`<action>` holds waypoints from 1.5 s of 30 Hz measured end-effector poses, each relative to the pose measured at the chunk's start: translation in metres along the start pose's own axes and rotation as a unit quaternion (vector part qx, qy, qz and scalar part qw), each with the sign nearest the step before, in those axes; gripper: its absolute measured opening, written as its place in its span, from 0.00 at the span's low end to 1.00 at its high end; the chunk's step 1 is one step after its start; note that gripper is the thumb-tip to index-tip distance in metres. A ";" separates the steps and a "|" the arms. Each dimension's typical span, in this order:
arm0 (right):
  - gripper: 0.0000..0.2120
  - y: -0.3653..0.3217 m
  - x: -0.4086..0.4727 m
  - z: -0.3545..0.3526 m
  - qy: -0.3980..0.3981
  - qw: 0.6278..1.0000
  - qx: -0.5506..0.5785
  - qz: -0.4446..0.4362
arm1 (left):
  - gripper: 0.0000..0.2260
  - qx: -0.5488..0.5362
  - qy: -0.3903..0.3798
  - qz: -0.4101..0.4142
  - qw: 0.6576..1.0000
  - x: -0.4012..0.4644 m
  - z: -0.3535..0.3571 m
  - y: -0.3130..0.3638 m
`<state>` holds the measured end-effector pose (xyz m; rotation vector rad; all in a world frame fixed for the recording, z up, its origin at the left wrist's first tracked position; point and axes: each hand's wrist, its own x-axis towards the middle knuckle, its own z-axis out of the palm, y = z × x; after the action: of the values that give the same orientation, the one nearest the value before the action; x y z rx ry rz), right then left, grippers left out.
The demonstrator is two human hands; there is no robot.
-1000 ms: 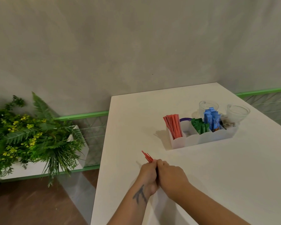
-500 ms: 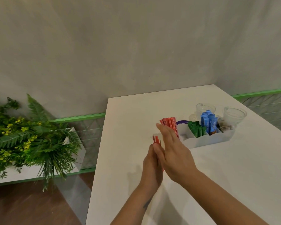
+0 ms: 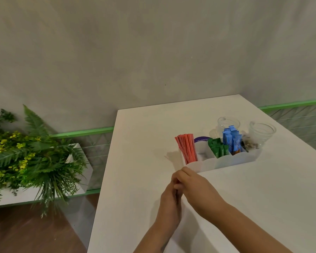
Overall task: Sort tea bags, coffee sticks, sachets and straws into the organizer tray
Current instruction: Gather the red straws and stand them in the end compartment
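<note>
While both hands (image 3: 182,189) clasp, straws (image 3: 186,150) stand beyond the fingers (image 3: 179,177).

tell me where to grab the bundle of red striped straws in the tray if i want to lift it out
Pinch the red striped straws near their upper ends, coming from above. They stand upright, leaning left, in the leftmost compartment of the organizer tray; its wall hides their lower part, and the green sticks crowd the right.
</note>
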<state>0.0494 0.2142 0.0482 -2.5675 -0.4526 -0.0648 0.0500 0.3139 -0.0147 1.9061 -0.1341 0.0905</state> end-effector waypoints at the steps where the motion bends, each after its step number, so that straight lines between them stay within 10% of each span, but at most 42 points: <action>1: 0.09 0.002 0.002 -0.005 -0.009 1.000 0.012 0.001 | 0.17 0.021 -0.003 -0.006 1.000 0.003 0.001 0.001; 13: 0.05 0.018 0.072 -0.112 0.016 1.000 0.005 0.010 | 0.09 0.047 -0.082 0.072 0.993 0.089 -0.005 0.083; 30: 0.06 0.083 0.110 -0.058 -0.094 0.995 0.016 0.024 | 0.13 0.222 0.027 -0.074 0.972 0.109 0.025 0.044; 39: 0.18 0.095 0.112 -0.053 0.018 0.998 0.037 0.045 | 0.19 0.145 0.114 -0.053 0.982 0.115 0.022 0.028; 45: 0.24 0.098 0.104 -0.041 0.071 0.980 0.088 0.163 | 0.27 0.083 0.020 -0.100 0.991 0.126 0.034 0.030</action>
<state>0.1821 0.1464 0.0489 -2.4090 0.0190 -0.0858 0.1709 0.2662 0.0186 2.0721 0.0952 0.0039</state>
